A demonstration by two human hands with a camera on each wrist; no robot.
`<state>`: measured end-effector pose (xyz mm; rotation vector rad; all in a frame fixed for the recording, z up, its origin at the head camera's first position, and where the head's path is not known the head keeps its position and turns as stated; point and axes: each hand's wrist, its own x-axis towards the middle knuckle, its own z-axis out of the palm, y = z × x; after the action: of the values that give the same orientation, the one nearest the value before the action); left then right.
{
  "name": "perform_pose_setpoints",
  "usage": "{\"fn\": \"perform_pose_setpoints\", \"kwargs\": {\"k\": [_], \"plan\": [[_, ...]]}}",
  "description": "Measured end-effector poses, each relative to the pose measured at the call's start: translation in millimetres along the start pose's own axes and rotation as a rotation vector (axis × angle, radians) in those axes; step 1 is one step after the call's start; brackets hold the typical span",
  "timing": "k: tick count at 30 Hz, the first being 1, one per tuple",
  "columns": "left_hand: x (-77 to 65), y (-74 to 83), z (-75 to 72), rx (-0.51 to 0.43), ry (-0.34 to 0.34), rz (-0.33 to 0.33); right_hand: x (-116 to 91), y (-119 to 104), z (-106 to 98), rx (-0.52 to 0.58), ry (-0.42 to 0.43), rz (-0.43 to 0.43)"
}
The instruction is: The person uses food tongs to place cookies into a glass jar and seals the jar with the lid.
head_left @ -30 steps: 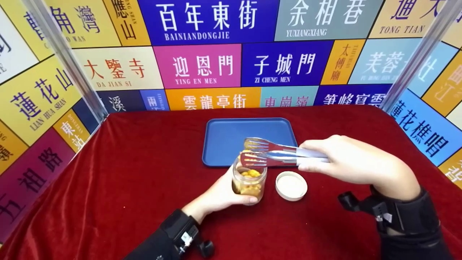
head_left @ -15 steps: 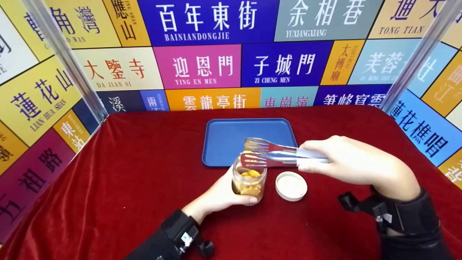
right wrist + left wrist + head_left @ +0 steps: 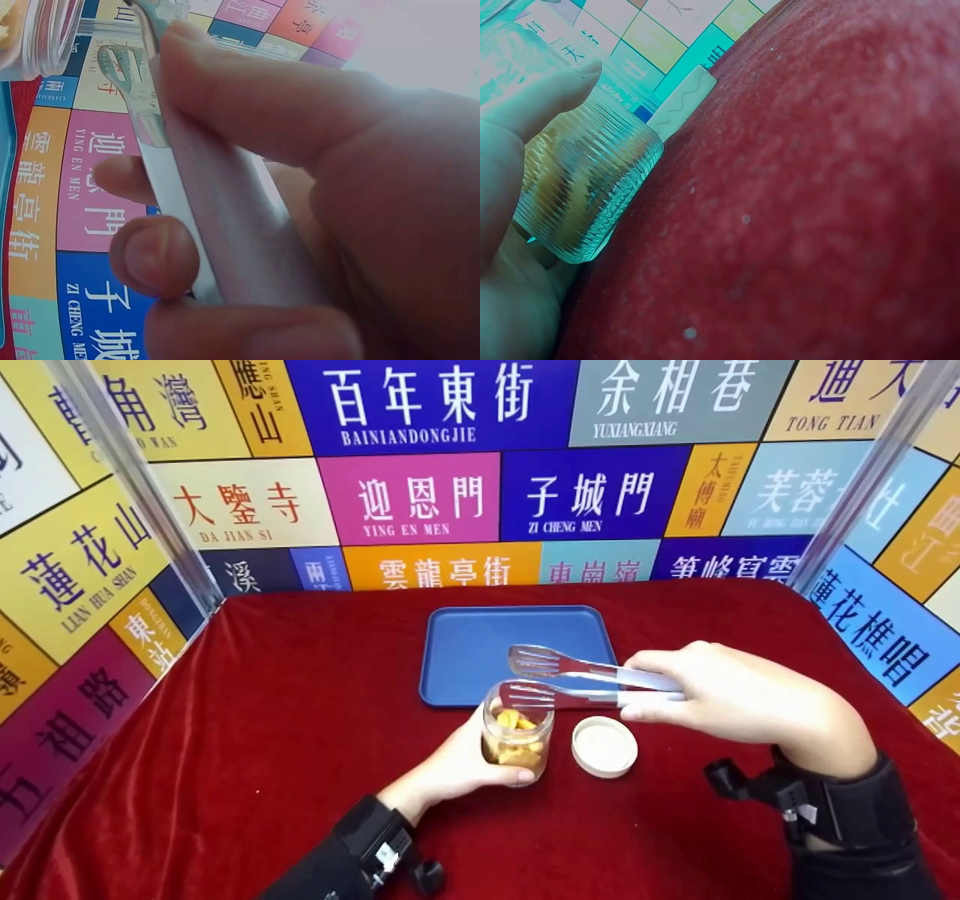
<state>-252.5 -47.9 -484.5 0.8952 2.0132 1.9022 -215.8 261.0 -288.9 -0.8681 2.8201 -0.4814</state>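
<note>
My left hand (image 3: pixel 454 769) grips a clear glass jar (image 3: pixel 517 754) on the cloth, thumb across its front. Yellow-brown snack pieces (image 3: pixel 517 720) lie inside; in the left wrist view the jar (image 3: pixel 592 176) shows ribbed glass. My right hand (image 3: pixel 727 694) holds metal tongs (image 3: pixel 592 699) level over the jar's mouth. Their slotted tips stand apart with nothing between them, the lower tip overlapping the rim. In the right wrist view, thumb and fingers wrap the tongs' pale handles (image 3: pixel 225 217), with the jar's mouth (image 3: pixel 52 37) at upper left.
A cream-coloured lid (image 3: pixel 604 746) lies just right of the jar. Behind stands a blue tray (image 3: pixel 480 637). Red cloth (image 3: pixel 300 720) covers the table, and a wall of colourful name panels (image 3: pixel 420 499) rises beyond, with clear posts (image 3: pixel 142 472) at the corners.
The tongs' arms have spread apart. The yellow piece between their tips has gone from there, and the pieces in the jar look rearranged. Both hands have stayed nearly still.
</note>
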Motion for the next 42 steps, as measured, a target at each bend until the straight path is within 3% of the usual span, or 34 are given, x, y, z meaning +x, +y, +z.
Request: {"fn": "perform_pose_setpoints", "kwargs": {"k": [9, 19, 32, 42], "plan": [[0.0, 0.2, -0.1, 0.011, 0.005, -0.002, 0, 2, -1, 0.014, 0.000, -0.004], [0.9, -0.6, 0.2, 0.023, 0.019, -0.004, 1, 16, -5, 0.017, 0.085, 0.043], [1.0, 1.2, 0.1, 0.014, 0.009, 0.002, 12, 72, -5, -0.064, 0.242, 0.177], [0.7, 1.0, 0.6, 0.029, 0.016, -0.007, 22, 118, 5, -0.043, 0.195, 0.283]]}}
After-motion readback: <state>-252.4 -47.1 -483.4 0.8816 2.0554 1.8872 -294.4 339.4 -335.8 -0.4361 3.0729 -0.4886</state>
